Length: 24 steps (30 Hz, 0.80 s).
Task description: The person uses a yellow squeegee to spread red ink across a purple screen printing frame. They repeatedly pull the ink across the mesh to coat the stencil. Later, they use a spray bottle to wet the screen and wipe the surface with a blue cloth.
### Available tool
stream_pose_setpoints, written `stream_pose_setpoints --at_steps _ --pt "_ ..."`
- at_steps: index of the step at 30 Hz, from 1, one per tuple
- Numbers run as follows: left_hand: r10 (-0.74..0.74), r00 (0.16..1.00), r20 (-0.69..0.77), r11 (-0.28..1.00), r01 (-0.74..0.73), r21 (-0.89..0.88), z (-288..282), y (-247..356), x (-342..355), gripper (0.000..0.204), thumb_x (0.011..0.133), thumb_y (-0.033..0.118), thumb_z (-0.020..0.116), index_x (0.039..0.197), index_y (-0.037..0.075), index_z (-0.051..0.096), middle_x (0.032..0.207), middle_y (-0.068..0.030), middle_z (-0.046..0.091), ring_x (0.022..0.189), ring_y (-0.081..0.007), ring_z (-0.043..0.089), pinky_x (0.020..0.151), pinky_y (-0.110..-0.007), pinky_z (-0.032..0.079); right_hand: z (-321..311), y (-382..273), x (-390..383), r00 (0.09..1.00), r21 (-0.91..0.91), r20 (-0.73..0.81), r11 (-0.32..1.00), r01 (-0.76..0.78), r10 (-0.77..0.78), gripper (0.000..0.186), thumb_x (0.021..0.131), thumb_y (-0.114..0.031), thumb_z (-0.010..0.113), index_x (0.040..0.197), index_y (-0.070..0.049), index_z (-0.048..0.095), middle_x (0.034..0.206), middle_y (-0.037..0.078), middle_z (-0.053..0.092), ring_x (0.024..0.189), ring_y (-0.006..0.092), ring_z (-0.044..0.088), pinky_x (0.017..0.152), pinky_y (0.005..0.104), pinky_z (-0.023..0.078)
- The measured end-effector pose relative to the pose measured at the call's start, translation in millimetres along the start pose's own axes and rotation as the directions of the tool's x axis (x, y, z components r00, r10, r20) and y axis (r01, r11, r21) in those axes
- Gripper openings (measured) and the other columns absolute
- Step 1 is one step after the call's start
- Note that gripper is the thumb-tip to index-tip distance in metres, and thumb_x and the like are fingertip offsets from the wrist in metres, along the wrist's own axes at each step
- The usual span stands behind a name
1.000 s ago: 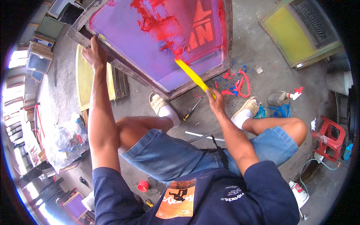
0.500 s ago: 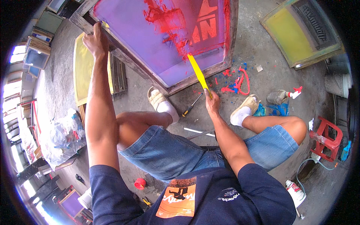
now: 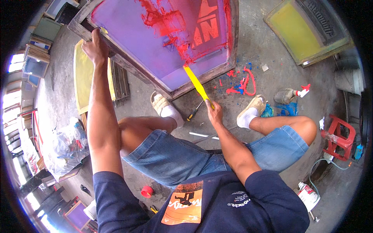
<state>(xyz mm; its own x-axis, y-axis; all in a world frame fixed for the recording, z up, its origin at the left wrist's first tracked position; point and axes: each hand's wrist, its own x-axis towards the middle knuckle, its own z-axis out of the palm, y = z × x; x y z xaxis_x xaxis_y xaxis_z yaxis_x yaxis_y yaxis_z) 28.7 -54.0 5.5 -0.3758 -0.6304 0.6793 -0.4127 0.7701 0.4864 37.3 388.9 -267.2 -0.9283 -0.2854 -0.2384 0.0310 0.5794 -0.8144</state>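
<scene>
A wooden-framed printing screen with purple mesh stands tilted in front of me, its lower corner near my left foot. Thick red ink is smeared down its middle and right side. My left hand is closed around the frame's left edge. In my right hand is a yellow spatula, gripped by its near end. Its far tip meets the lower end of the red smear. A screwdriver with a black and yellow handle lies on the floor beside the right hand.
Red and blue ink scraps litter the floor right of the screen. Yellow screens stand at the left and far right. A spray bottle, a red stool and a white bottle are at the right.
My right hand and the spatula have shifted slightly left, and the spatula's tip sits a little nearer me. The left hand keeps its hold on the frame. The whole view has shifted a little.
</scene>
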Motion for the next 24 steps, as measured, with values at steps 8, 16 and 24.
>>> stream_pose_setpoints --at_steps 8,16,24 --pt "-0.076 0.997 -0.018 0.991 0.073 -0.112 -0.9 14.3 -2.4 0.039 0.075 0.032 0.058 0.079 -0.007 0.063 0.075 -0.0227 0.064 0.071 -0.0335 0.061 0.072 -0.041 0.046 -1.1 10.5 27.8 0.999 -0.037 -0.03 0.999 -0.028 0.027 0.055 0.084 -0.055 0.055 0.072 -0.001 0.057 0.064 0.02 0.054 0.06 0.0382 0.051 0.057 0.0443 0.038" --pt "0.174 0.984 0.029 0.963 -0.177 0.203 2.5 -12.6 -4.6 0.035 0.076 0.03 0.057 0.078 -0.005 0.063 0.074 -0.0213 0.064 0.068 -0.034 0.062 0.067 -0.041 0.047 -31.2 -51.9 66.8 0.984 -0.151 0.092 0.975 0.163 -0.151 0.055 0.084 -0.054 0.054 0.075 -0.001 0.056 0.066 0.02 0.055 0.064 0.0361 0.056 0.059 0.0416 0.04" --pt "0.224 0.975 0.006 0.951 -0.22 0.216 2.4 -19.4 3.9 0.035 0.077 0.029 0.057 0.077 -0.005 0.063 0.072 -0.0229 0.063 0.067 -0.033 0.061 0.068 -0.041 0.046 -9.5 4.3 1.1 0.992 -0.047 0.086 0.995 -0.089 0.093 0.058 0.086 -0.055 0.05 0.072 0.0 0.056 0.065 0.021 0.054 0.064 0.0375 0.054 0.059 0.0438 0.04"
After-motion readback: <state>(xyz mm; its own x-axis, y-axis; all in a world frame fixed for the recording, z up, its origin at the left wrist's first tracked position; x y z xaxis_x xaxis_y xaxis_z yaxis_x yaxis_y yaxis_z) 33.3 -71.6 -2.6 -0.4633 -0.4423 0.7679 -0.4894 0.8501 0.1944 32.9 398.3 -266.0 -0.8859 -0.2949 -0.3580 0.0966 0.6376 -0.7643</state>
